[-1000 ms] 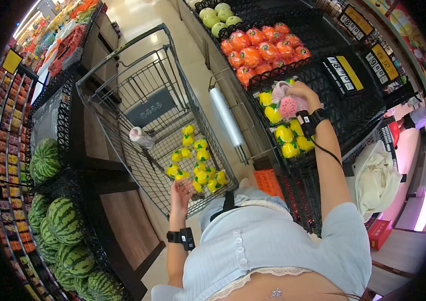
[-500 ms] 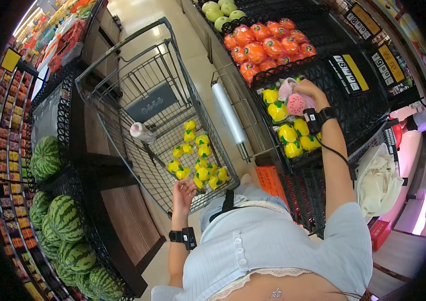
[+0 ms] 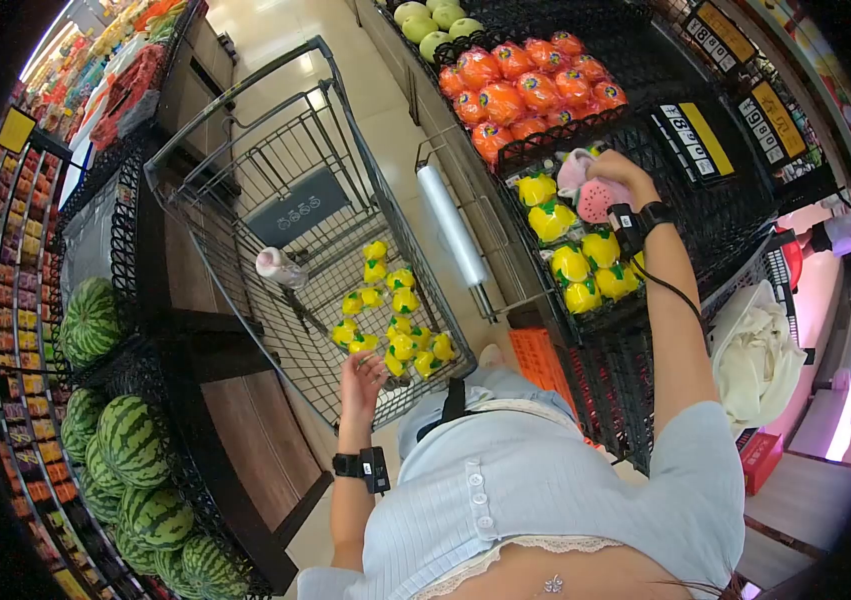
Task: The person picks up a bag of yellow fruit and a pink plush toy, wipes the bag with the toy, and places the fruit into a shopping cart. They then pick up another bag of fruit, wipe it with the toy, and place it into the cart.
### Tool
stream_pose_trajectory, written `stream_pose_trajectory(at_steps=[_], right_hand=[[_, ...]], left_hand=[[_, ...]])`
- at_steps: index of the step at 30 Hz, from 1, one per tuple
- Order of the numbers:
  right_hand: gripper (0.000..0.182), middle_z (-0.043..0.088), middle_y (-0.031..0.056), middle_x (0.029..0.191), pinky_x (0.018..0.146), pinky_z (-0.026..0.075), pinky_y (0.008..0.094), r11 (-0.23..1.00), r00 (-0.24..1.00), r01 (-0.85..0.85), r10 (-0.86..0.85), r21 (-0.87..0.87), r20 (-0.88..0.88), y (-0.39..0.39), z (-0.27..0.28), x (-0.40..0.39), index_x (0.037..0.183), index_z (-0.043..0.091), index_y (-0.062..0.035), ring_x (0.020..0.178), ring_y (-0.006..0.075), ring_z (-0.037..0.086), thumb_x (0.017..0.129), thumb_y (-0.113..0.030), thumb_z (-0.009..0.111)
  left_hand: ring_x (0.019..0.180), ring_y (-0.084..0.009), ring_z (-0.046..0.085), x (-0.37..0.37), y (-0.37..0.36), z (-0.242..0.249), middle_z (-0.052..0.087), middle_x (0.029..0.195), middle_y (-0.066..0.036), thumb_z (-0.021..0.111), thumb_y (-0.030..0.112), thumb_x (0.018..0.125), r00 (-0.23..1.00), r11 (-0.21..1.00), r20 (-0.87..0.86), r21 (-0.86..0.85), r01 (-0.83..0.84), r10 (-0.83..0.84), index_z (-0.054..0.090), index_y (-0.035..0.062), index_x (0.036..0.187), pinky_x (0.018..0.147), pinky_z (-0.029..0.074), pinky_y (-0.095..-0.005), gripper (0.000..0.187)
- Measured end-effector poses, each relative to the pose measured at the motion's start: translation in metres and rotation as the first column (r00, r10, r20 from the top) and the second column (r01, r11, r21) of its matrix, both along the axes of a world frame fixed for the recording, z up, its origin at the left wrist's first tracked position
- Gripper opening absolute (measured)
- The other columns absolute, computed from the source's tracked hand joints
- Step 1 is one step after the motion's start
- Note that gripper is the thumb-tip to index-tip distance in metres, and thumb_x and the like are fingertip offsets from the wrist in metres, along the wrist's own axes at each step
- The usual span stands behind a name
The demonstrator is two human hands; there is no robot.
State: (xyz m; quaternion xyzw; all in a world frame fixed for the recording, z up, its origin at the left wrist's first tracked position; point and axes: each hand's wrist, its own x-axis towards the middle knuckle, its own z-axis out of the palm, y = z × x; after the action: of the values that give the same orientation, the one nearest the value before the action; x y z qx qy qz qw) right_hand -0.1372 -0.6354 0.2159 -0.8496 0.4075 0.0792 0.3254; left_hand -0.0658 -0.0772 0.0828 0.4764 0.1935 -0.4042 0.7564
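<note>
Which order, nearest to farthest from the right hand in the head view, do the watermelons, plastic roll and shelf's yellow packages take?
1. Yellow packages, beside the right hand.
2. Plastic roll, to its left.
3. Watermelons, far left, beyond the cart.

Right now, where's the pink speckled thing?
In the head view, the pink speckled thing is at upper right, against the right hand, beside the yellow packs.

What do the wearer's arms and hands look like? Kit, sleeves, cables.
Both hands ungloved, left hand and right hand. Each wrist: black strap, boxy black device (left device, right device) with small white marking. Black cable along right forearm. Short light-blue sleeves.
</note>
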Motion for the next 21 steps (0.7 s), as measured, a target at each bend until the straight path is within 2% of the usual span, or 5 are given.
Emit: stream_pose_trajectory(at_steps=[9,11,15,19,21], right_hand=[[0.009,0.054,0.0035,0.08,0.07,0.041,0.022,0.919,0.97,0.044,-0.133,0.391,0.203,0.029,-0.004,-0.006,0.079,0.062,-0.0025,0.08,0.011,0.052,0.07,-0.005,0.06],[0.011,0.056,0.0047,0.077,0.066,0.042,0.0238,0.985,0.94,-0.13,0.087,0.11,0.331,0.034,0.002,-0.013,0.078,0.061,-0.0012,0.075,0.0121,0.054,0.07,-0.008,0.06],[0.017,0.059,0.007,0.071,0.057,0.043,0.0277,0.922,0.952,0.116,-0.21,0.37,0.222,0.008,-0.009,0.006,0.076,0.061,0.0009,0.064,0.0149,0.056,0.067,-0.013,0.059],[0.019,0.06,0.0072,0.07,0.053,0.042,0.0295,0.985,0.981,0.032,-0.063,0.167,0.185,-0.004,-0.025,0.008,0.072,0.061,0.0017,0.06,0.0168,0.056,0.063,-0.015,0.06],[0.02,0.057,0.0062,0.073,0.055,0.043,0.0292,0.941,0.981,0.102,-0.149,0.321,0.128,-0.003,-0.023,0.008,0.075,0.059,0.0005,0.061,0.0162,0.055,0.061,-0.014,0.062]], left_hand=[[0.08,-0.0149,0.052,-0.008,-0.004,0.004,0.055,0.09,-0.008,0.034,0.034,0.091,0.999,1.0,-0.037,0.012,0.002,-0.002,0.049,0.0046,0.1,0.073,0.044,-0.0299,0.034],[0.08,-0.0153,0.053,-0.008,-0.001,-0.001,0.055,0.091,-0.008,0.036,0.034,0.091,0.999,1.0,-0.041,0.0,0.0,0.0,0.049,0.0058,0.098,0.075,0.045,-0.0302,0.032],[0.082,-0.0151,0.053,-0.008,0.002,-0.003,0.054,0.091,-0.008,0.036,0.034,0.091,0.999,0.999,-0.045,0.032,-0.008,0.01,0.049,0.0057,0.098,0.075,0.045,-0.0302,0.032],[0.081,-0.015,0.053,-0.006,0.002,-0.007,0.054,0.091,-0.008,0.035,0.033,0.091,0.999,1.0,-0.044,0.03,-0.004,0.006,0.049,0.0055,0.099,0.074,0.045,-0.0301,0.032],[0.079,-0.0145,0.053,-0.006,0.002,-0.008,0.054,0.09,-0.007,0.035,0.033,0.091,0.999,0.999,-0.044,0.037,-0.007,0.009,0.049,0.0054,0.099,0.073,0.045,-0.0293,0.032]])
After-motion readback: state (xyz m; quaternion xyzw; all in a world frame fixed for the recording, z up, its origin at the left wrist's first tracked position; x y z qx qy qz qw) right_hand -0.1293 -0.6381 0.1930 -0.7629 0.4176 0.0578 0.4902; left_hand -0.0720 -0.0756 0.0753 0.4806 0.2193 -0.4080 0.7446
